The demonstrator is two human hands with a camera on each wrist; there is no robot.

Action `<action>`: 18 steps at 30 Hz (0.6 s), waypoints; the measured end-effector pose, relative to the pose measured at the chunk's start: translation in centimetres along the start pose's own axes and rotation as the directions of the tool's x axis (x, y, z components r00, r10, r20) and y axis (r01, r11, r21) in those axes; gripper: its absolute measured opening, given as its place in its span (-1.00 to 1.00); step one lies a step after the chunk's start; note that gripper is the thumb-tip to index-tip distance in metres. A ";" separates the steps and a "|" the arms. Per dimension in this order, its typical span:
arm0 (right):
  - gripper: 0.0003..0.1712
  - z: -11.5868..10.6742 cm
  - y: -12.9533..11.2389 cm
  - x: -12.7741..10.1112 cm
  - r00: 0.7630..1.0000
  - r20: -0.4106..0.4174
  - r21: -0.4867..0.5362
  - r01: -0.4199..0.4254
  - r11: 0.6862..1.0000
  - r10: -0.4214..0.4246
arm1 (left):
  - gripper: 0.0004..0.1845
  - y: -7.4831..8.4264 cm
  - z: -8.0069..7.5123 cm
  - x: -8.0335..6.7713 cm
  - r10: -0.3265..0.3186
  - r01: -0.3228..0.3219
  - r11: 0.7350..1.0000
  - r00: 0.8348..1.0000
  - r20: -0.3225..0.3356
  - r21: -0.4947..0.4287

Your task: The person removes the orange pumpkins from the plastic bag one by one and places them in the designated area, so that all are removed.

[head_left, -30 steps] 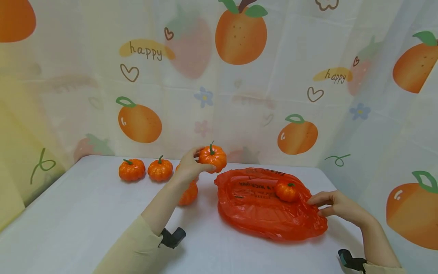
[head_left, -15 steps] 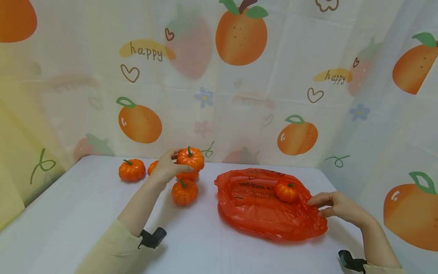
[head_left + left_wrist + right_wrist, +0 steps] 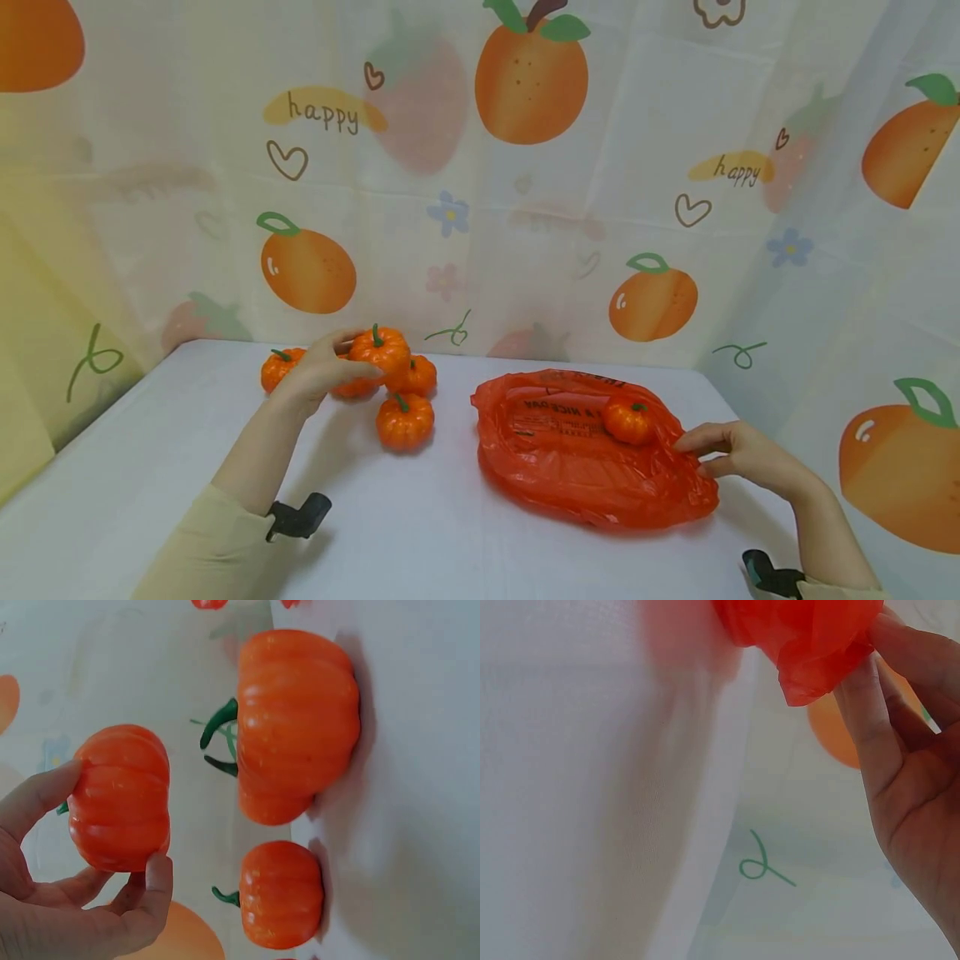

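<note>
My left hand [image 3: 352, 357] holds a small orange pumpkin [image 3: 379, 347] with a green stem just above the table, over a cluster of like pumpkins. In the left wrist view thumb and fingers [image 3: 156, 879] curl round this pumpkin [image 3: 120, 799]. Two pumpkins [image 3: 296, 724] [image 3: 281, 894] sit on the table beside it. A red plastic bag [image 3: 577, 454] lies flat to the right with one pumpkin [image 3: 627, 419] inside. My right hand [image 3: 690, 455] pinches the bag's right edge [image 3: 810, 637] between its fingers [image 3: 870, 712].
Loose pumpkins sit on the white table [image 3: 150, 467]: one at far left [image 3: 276, 371], one behind [image 3: 417, 377], one in front [image 3: 405, 422], another partly hidden under my hand. A fruit-printed curtain [image 3: 525, 208] closes off the back and sides.
My left hand has carried its pumpkin leftward, from beside the bag's mouth back over the cluster and slightly lower. The right hand and the bag have stayed put.
</note>
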State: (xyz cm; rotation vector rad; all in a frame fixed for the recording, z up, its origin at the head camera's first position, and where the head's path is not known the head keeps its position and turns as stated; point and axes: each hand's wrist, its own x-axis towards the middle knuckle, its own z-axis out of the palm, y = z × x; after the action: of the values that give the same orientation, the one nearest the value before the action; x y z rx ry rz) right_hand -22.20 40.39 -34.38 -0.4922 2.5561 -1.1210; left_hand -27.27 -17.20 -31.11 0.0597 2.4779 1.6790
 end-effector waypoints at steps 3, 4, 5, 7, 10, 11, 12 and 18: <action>-0.60 0.0 0.1 0.0 1.000 -0.001 0.000 0.007 1.000 -0.007 | -0.03 -0.6 -0.7 -0.1 -0.002 0.002 1.000 1.000 0.015 0.023; -0.60 0.0 0.1 0.0 1.000 -0.002 0.000 0.010 1.000 -0.010 | -0.03 -0.8 -0.9 -0.1 -0.006 0.005 0.999 1.000 0.015 0.031; -0.60 0.0 0.2 0.0 1.000 -0.003 0.001 0.013 1.000 -0.013 | -0.04 -1.0 -1.1 -0.1 -0.010 0.009 0.999 1.000 0.016 0.037; -0.60 0.0 0.2 0.0 1.000 -0.004 0.003 0.014 1.000 -0.014 | -0.05 -1.4 -1.5 -0.2 -0.007 0.006 0.999 1.000 0.020 0.043; -0.60 0.0 0.3 0.0 1.000 -0.002 0.009 0.011 1.000 -0.011 | -0.07 -1.9 -2.1 -0.2 0.013 -0.015 0.999 0.999 0.044 0.037; -0.60 0.0 0.3 0.0 1.000 -0.001 0.012 0.010 1.000 -0.010 | -0.07 -2.1 -2.2 -0.2 0.022 -0.024 0.999 0.998 0.057 0.035; -0.60 0.0 0.3 0.0 1.000 0.000 0.014 0.009 1.000 -0.009 | -0.08 -2.3 -2.4 -0.2 0.030 -0.032 0.999 0.997 0.071 0.028; -0.59 0.1 0.3 0.0 1.000 0.005 0.018 -0.004 1.000 0.004 | -0.11 -3.2 -3.1 -0.1 0.041 -0.046 0.998 0.991 0.127 0.041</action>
State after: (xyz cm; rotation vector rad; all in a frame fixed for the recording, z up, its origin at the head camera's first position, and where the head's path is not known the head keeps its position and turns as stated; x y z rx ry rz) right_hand -22.22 40.53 -34.67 -0.4848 2.5397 -1.1395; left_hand -27.45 -21.29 -32.89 0.2193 2.4366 1.5842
